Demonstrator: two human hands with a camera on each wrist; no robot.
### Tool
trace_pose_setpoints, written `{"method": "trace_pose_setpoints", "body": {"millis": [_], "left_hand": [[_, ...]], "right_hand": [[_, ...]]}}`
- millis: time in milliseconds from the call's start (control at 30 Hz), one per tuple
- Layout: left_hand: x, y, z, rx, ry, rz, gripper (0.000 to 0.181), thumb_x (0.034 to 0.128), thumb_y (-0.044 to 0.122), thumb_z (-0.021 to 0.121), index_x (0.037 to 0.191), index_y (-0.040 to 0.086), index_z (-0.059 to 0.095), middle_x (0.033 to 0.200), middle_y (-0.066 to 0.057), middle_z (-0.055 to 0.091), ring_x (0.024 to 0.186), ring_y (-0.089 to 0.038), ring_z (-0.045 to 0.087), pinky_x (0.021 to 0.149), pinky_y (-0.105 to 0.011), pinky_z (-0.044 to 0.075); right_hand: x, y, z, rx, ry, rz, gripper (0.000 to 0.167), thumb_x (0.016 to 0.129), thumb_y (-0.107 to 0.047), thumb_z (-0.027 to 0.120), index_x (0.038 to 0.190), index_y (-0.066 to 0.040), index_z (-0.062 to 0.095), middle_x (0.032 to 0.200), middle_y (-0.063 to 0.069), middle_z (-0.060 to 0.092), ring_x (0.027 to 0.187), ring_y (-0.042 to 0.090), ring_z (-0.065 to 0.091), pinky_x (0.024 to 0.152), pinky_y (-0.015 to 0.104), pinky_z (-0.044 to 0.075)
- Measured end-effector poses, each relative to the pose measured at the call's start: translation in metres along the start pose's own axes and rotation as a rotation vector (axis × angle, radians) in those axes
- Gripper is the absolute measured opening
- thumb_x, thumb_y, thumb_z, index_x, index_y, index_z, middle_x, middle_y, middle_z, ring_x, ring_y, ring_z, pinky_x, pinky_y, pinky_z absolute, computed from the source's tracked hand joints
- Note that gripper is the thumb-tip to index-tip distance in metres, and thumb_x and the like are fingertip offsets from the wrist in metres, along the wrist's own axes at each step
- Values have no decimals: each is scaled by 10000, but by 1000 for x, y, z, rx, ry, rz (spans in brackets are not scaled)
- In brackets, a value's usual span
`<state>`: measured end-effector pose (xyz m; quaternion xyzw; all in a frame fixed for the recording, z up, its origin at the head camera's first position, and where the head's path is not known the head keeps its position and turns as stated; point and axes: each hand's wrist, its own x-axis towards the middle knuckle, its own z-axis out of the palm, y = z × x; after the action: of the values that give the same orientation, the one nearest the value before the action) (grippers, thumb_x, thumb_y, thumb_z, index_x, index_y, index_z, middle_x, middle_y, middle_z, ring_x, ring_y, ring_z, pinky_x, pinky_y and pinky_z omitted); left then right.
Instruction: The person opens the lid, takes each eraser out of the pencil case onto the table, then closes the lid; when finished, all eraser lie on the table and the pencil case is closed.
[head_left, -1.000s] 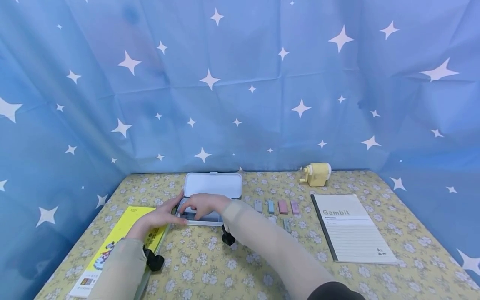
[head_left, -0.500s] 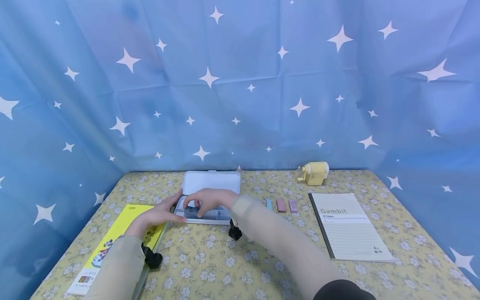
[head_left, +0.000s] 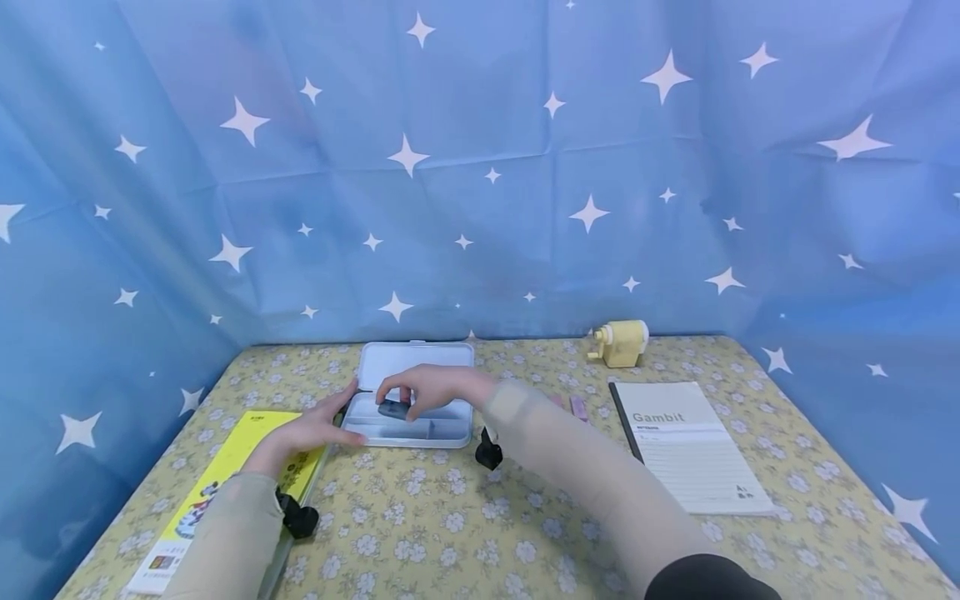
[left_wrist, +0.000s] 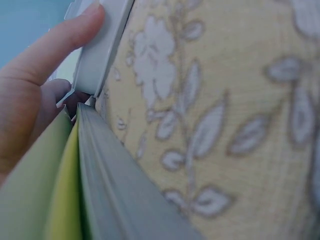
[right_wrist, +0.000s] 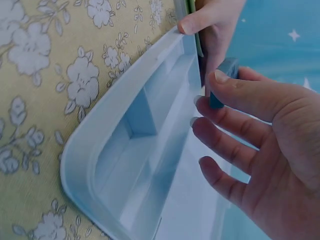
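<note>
A pale pencil case (head_left: pixel 408 442) stands open at the left middle of the table, its white lid (head_left: pixel 390 357) folded back. Dividers split its inside into compartments. Between thumb and index finger, my right hand (head_left: pixel 437 387) pinches a small dark blue-grey block (right_wrist: pixel 226 75), eraser-like in shape, held above the compartments. The other fingers of that hand are loosely bent. My left hand (head_left: pixel 311 429) holds the case's left end, the thumb on the near corner of the rim and the fingers along the side. Parts of those fingers are hidden.
A yellow-covered book (head_left: pixel 232 454) lies under my left forearm, against the case's left. Right of my right arm are a purple eraser-like block (head_left: pixel 579 407), a Gambit notebook (head_left: pixel 693 458) and a yellow crank pencil sharpener (head_left: pixel 622 344). A blue star curtain (head_left: pixel 480 200) hangs behind the table.
My right hand has lifted the dark block from the near compartment and moved up and rightward with it. The right forearm now covers most of the small blocks. My left hand stays at the case.
</note>
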<state>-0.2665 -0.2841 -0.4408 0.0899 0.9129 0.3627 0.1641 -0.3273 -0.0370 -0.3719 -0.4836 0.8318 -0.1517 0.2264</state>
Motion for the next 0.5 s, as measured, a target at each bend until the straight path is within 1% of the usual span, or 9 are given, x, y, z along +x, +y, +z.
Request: {"method": "trace_pose_setpoints", "body": {"millis": [200,333,500], "left_hand": [[0,0,-1,3,4,-17,1161,777,482,777,1570,190,-18,1599,-221,-13,1431,-465,-40,1057,-721,52],[0,0,-1,14,8,-17,1162,772,484,780,1571,182,-8,1598,-225,-2,1430,-470,-28,1059,-716,55],[0,1,-2,11,2,-7,1159,774,477,778,1570,180,-11,1596,-229,-6,1428,-472,-33,1066,-708,45]], "right_hand": [[-6,4,-1,0,4,-12,505,900,-89,698,1344,-267,537,1029,-79,571,926,75,541,748,236,464],[-13,5,0,31,15,-11,507,897,-82,699,1349,-249,539,1041,-78,569,905,82,554,747,243,474],[-27,8,4,71,25,-5,506,901,-91,694,1346,-270,534,1079,-67,566,845,97,578,720,247,486]]}}
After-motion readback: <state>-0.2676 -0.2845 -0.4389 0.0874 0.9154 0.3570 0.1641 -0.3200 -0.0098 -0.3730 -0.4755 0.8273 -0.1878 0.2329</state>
